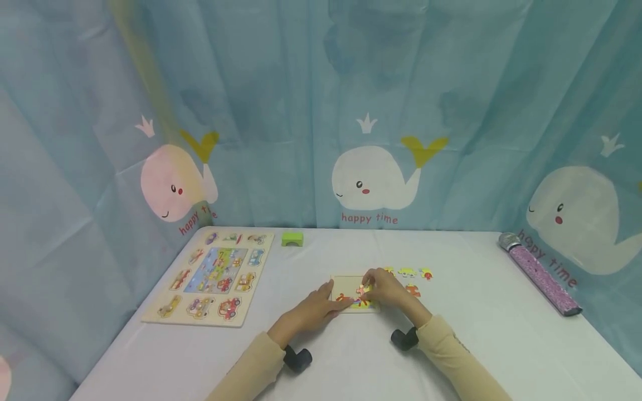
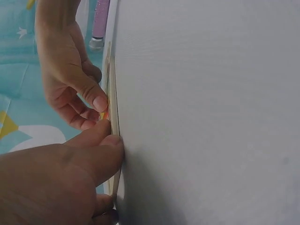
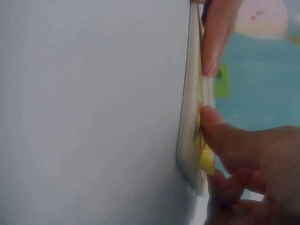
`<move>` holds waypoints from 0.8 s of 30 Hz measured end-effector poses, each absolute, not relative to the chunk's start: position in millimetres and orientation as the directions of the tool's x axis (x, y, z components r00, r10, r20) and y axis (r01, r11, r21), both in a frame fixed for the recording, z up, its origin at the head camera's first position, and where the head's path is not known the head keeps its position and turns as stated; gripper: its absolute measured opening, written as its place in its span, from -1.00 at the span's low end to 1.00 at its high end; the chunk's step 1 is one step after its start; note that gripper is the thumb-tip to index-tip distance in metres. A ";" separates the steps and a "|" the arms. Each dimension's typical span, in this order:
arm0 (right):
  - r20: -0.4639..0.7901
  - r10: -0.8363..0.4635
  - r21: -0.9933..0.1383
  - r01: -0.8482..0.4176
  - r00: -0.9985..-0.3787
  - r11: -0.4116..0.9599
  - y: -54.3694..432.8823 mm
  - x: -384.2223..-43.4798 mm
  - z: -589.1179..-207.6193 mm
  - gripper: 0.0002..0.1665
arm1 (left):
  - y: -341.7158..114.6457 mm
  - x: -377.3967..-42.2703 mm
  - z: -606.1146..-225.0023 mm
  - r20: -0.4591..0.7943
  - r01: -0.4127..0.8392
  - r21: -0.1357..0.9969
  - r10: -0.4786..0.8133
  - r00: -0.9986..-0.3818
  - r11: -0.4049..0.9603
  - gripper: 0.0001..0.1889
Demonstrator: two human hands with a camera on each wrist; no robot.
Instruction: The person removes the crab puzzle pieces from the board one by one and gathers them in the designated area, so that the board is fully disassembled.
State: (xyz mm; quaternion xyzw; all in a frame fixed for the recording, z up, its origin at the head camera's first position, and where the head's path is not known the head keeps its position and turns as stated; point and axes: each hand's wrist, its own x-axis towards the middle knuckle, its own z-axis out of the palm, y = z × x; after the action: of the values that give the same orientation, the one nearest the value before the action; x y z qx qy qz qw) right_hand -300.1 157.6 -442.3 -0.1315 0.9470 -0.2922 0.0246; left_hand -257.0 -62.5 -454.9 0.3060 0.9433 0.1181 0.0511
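Wooden jigsaw tray [image 1: 346, 284] lies flat on the white counter [image 1: 353, 367], with fitted pieces [image 1: 344, 297] in bright colours along its near side and bare board toward its far left. Over the tray's right half, your right hand [image 1: 386, 288] has its grip closed on a yellow jigsaw piece [image 3: 206, 161], pinched between thumb and fingers. Your left hand [image 1: 311, 308] touches the tray's left side with fingers extended and thumb reaching over the near edge; its grip is relaxed. Just right of the tray you have four loose jigsaw pieces [image 1: 407, 272]. Left of the tray sits a vehicle knob puzzle [image 1: 246, 303]; beyond the tray's far left corner, a green arch block [image 1: 292, 238]; well right of the tray, a glittery pink microphone [image 1: 539, 273]. Behind the tray hangs a whale-print curtain [image 1: 276, 111].
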 end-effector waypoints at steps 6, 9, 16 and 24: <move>0.022 -0.238 -0.549 -0.211 -0.971 0.809 156.3 -300.1 -444.5 -0.65 | -62.3 -255.6 -456.2 -0.018 0.568 0.255 0.592 -0.806 0.782 -0.54; 0.017 -0.231 -0.537 -0.204 -0.973 0.819 155.7 -298.9 -444.4 -0.70 | -62.4 -255.1 -455.8 -0.027 0.564 0.255 0.589 -0.808 0.785 -0.54; 0.011 -0.239 -0.541 -0.207 -0.971 0.815 155.1 -295.3 -442.0 -0.81 | -62.6 -255.4 -454.6 -0.045 0.537 0.267 0.567 -0.822 0.800 -0.53; 0.019 -0.308 -0.542 -0.269 -0.951 0.797 160.2 -294.9 -440.5 -0.82 | -62.7 -255.9 -454.8 -0.033 0.552 0.256 0.578 -0.815 0.794 -0.52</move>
State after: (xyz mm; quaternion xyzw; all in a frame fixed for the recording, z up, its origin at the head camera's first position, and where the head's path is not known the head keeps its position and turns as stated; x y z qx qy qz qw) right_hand -294.9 160.2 -440.5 -0.1521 0.9471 -0.2804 0.0348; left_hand -255.9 -62.7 -454.8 0.2987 0.9454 0.1181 0.0548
